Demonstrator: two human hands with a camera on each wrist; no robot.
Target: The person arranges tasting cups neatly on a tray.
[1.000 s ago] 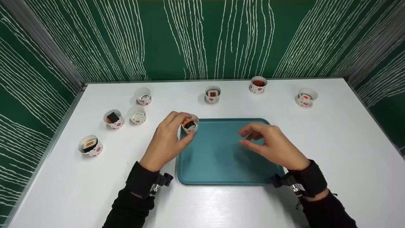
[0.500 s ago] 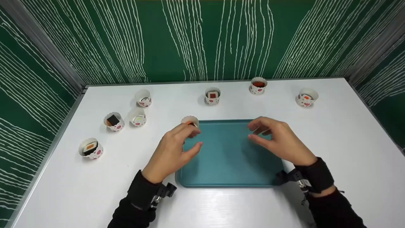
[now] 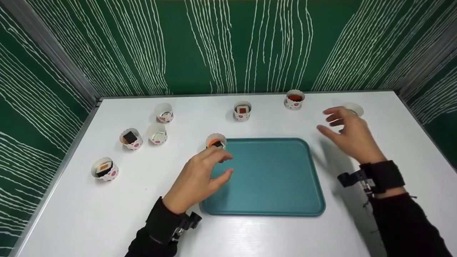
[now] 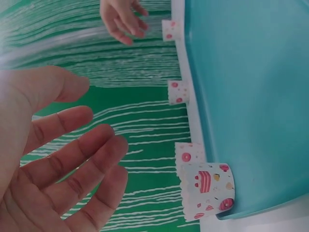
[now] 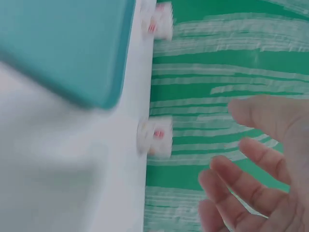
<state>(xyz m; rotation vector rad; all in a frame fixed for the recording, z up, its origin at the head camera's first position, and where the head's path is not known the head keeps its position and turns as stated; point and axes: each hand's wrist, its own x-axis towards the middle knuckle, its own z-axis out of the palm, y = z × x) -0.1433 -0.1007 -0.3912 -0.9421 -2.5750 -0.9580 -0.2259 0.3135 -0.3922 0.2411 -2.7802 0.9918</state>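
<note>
My left hand [image 3: 200,176] hovers over the left edge of the teal tray [image 3: 271,178], fingers relaxed and thumb apart, with nothing in it. Just beyond its knuckles, a patterned paper cup [image 3: 216,136] with an orange-and-black sushi piece stands at the tray's far left corner; the hand hides its lower part. That same cup shows in the left wrist view at the tray's corner. My right hand [image 3: 353,135] is right of the tray, loosely bent and holding nothing. It overlaps another paper cup [image 3: 356,109], of which only the upper rim shows.
Paper cups with sushi pieces stand along the back, including one with a red-topped piece [image 3: 242,111] and one with dark red contents [image 3: 295,100]. Several more, such as the leftmost cup [image 3: 105,169], stand left of the tray. A green wall [image 3: 192,46] borders the white table.
My left hand has let go of the cup at the tray's far left corner and drawn back slightly. The right hand has moved from over the tray rightward, toward the far right cup.
</note>
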